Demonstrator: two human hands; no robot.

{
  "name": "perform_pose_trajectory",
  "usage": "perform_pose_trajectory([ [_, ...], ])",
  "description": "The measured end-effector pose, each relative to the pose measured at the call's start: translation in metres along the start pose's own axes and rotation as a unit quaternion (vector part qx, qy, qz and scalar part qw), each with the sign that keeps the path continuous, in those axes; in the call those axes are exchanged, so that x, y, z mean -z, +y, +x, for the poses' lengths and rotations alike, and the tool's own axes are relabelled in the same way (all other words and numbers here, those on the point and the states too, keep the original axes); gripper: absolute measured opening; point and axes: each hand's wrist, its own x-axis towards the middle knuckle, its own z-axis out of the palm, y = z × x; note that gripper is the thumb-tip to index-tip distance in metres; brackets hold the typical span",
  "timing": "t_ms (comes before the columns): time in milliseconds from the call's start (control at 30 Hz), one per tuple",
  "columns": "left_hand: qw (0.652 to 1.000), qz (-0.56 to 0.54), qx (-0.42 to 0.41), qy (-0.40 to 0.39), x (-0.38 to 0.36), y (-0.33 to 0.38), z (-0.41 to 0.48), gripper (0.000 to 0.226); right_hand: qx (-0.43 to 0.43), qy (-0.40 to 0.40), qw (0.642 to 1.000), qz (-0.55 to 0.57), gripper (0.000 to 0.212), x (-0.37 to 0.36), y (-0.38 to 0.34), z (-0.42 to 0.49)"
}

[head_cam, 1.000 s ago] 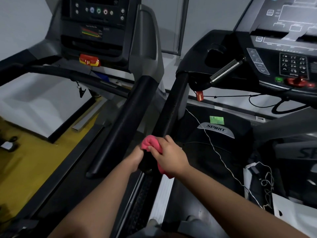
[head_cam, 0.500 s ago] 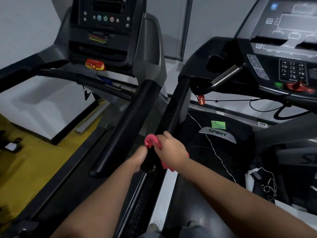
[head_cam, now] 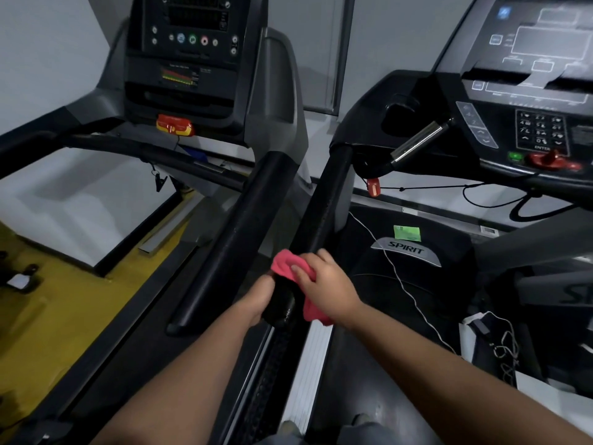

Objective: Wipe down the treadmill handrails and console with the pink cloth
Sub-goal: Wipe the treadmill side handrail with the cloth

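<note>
One wide-angle head view looks forward and down, close above the black handrail (head_cam: 317, 213). The console (head_cam: 513, 91) sits farther, upper right.

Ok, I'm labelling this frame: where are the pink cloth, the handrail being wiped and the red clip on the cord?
pink cloth (head_cam: 286, 262): head view, bunched fold at its upper left.
handrail (head_cam: 322, 205): head view, bare black stretch above the cloth.
red clip (head_cam: 373, 187): head view, middle of its body.
</note>
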Motion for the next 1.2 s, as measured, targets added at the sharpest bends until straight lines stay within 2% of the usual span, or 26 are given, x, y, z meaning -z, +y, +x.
perform_pose_trajectory([
  [67, 1.000, -0.008, -0.003, 0.008, -0.001, 0.005, -0.004, 0.032, 0.008, 0.028, 0.999, -0.020, 0.029, -0.005, -0.006, 0.005],
  [167, 1.000, -0.013, -0.005, 0.019, 0.001, 0.005, -0.007, 0.033, 0.092, 0.033, 0.995, -0.031, 0.029, -0.016, -0.005, -0.006],
  [300, 1.000, -0.021, -0.018, 0.014, 0.013, -0.004, -0.009, 0.037, 0.148, -0.037, 0.988, -0.008, 0.042, -0.012, 0.006, -0.025],
  [367, 1.000, -0.021, -0.009, 0.000, 0.015, -0.004, -0.006, 0.032, 0.150, -0.063, 0.987, -0.020, 0.045, -0.006, 0.010, -0.018],
  [400, 1.000, -0.023, 0.000, -0.010, 0.011, 0.002, -0.006, 0.024, 0.138, -0.054, 0.989, -0.023, 0.044, -0.005, 0.009, -0.012],
  [500, 0.999, 0.029, 0.002, -0.027, 0.004, 0.003, -0.003, 0.026, 0.091, 0.023, 0.996, -0.014, 0.033, -0.009, 0.002, 0.003],
  [567, 0.999, 0.033, -0.002, -0.032, 0.005, 0.005, -0.006, 0.030, 0.073, 0.039, 0.995, -0.048, 0.024, -0.017, -0.006, 0.002],
  [633, 0.999, 0.033, 0.011, -0.029, 0.007, 0.006, -0.004, 0.031, 0.089, 0.039, 0.991, -0.088, 0.027, -0.024, -0.012, -0.004],
  [700, 0.999, 0.016, 0.024, -0.025, 0.010, 0.003, -0.004, 0.038, 0.140, 0.038, 0.982, -0.120, 0.034, -0.030, -0.017, -0.013],
  [800, 0.997, -0.016, 0.073, -0.023, 0.014, 0.003, -0.005, 0.049, 0.231, 0.033, 0.964, -0.127, 0.028, -0.035, -0.011, -0.023],
  [900, 0.998, -0.027, 0.058, -0.028, 0.011, 0.009, -0.003, 0.047, 0.345, -0.021, 0.926, -0.150, 0.028, -0.024, 0.011, -0.024],
  [967, 0.999, -0.017, 0.043, -0.019, 0.009, 0.011, -0.004, 0.045, 0.382, -0.054, 0.908, -0.164, 0.031, -0.014, 0.026, -0.016],
  [1067, 0.993, -0.038, 0.086, -0.075, 0.009, 0.009, -0.009, 0.038, 0.301, -0.029, 0.941, -0.153, 0.032, -0.007, 0.034, 0.001],
  [1133, 0.996, -0.006, 0.062, -0.070, 0.010, 0.006, -0.009, 0.022, 0.235, 0.013, 0.957, -0.170, 0.034, -0.006, 0.024, 0.010],
  [1200, 0.998, 0.007, 0.051, -0.043, 0.010, 0.005, -0.007, 0.024, 0.192, 0.030, 0.958, -0.213, 0.035, -0.009, 0.007, 0.017],
])
